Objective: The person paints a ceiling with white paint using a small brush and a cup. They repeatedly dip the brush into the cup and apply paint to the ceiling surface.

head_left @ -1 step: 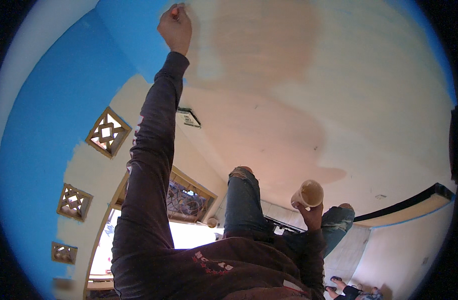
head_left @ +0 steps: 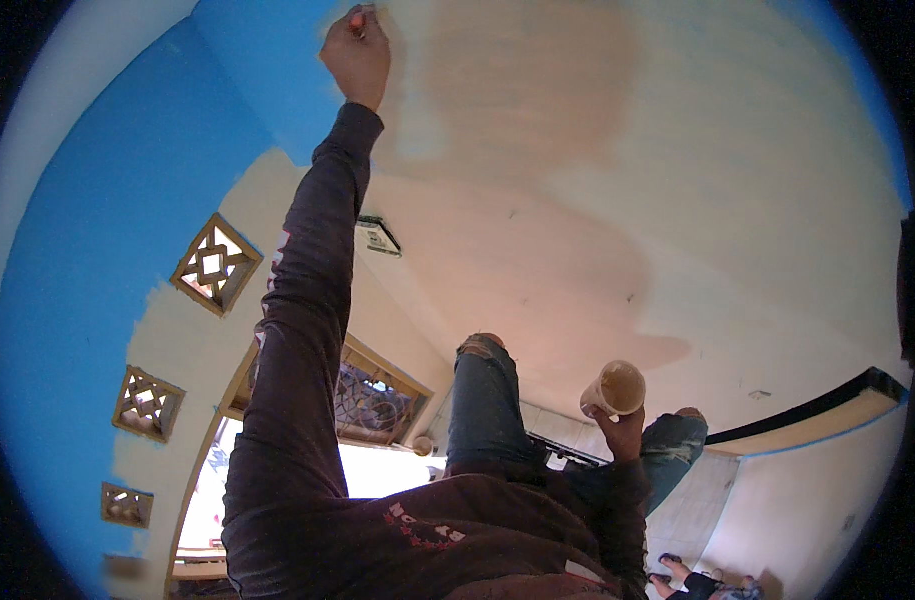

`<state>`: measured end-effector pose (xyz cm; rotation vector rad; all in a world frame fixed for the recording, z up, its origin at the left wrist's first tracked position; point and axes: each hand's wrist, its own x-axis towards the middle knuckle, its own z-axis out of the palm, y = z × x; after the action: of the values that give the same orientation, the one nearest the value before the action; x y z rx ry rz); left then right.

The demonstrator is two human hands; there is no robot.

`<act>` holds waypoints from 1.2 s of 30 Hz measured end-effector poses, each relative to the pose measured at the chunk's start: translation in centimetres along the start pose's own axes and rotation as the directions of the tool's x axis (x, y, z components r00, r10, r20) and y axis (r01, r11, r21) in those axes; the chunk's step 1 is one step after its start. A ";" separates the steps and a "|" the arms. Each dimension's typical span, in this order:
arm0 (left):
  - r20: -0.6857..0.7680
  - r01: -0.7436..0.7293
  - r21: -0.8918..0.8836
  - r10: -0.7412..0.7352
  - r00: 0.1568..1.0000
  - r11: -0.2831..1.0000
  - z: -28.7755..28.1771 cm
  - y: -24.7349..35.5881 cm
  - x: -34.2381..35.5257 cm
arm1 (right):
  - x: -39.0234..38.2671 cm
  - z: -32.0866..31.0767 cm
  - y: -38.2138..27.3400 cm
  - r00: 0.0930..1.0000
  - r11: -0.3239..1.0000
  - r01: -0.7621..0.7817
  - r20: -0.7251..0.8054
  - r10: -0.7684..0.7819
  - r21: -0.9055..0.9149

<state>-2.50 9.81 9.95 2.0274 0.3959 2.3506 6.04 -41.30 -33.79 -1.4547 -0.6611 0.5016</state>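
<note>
My left hand (head_left: pixel 358 62) is raised high against the wall, at the border between blue paint (head_left: pixel 263 60) and the beige wall (head_left: pixel 528 100). Its fingers are closed on what looks like a paintbrush (head_left: pixel 358 22); only a bit of its orange handle shows and the bristles are hidden. Low in front of my body, my right hand (head_left: pixel 621 432) grips a pale plastic cup (head_left: pixel 618 390). The cup tilts so that its mouth shows, with pale smears inside; how full it is I cannot tell.
Diamond-patterned vent blocks (head_left: pixel 216 265) sit in the left wall above a bright opening. A black-framed box (head_left: pixel 380 236) is fixed near the corner. To the right a dark-edged ledge (head_left: pixel 818 415) juts out. Far below, at lower right, another person's feet (head_left: pixel 668 565) show on the floor.
My left hand has shifted slightly to the right along the wall, its forearm with it. The right hand and the cup have hardly moved.
</note>
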 end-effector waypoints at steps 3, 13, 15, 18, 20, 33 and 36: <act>-0.044 -0.154 0.195 0.166 0.985 0.969 0.7 2.8 -0.3 | 0.1 0.3 -0.5 1.000 0.999 0.007 -0.021 -0.006 0.036; 0.200 0.147 -0.465 -0.058 0.978 0.873 1.0 9.2 -0.2 | -0.3 -0.1 -0.9 0.999 0.999 -0.010 -0.048 0.012 0.038; 0.223 0.231 -0.618 -0.114 0.968 0.751 1.6 8.9 0.5 | -0.5 -0.2 -1.0 0.999 1.000 -0.005 -0.054 0.007 0.023; 0.283 0.355 -0.706 -0.214 0.935 0.613 2.6 4.5 3.3 | -0.2 0.0 -1.5 0.999 1.000 0.017 -0.051 -0.016 0.010; 0.278 0.395 -0.761 -0.292 0.915 0.515 2.7 0.4 4.7 | 0.0 0.1 -1.2 0.999 1.000 0.013 -0.049 -0.012 0.012; 0.187 0.328 -0.531 -0.270 0.945 0.781 -7.3 -14.6 7.8 | -0.1 0.3 -2.1 1.000 1.000 0.001 -0.022 -0.001 0.011; 0.075 0.224 -0.346 -0.211 0.975 0.911 -9.4 -17.2 8.9 | 0.4 0.3 -1.7 1.000 1.000 0.008 -0.003 -0.008 -0.011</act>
<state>-15.75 26.29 14.03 1.7581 0.1704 2.0725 5.99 -40.86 -32.10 -1.4619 -0.6680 0.4907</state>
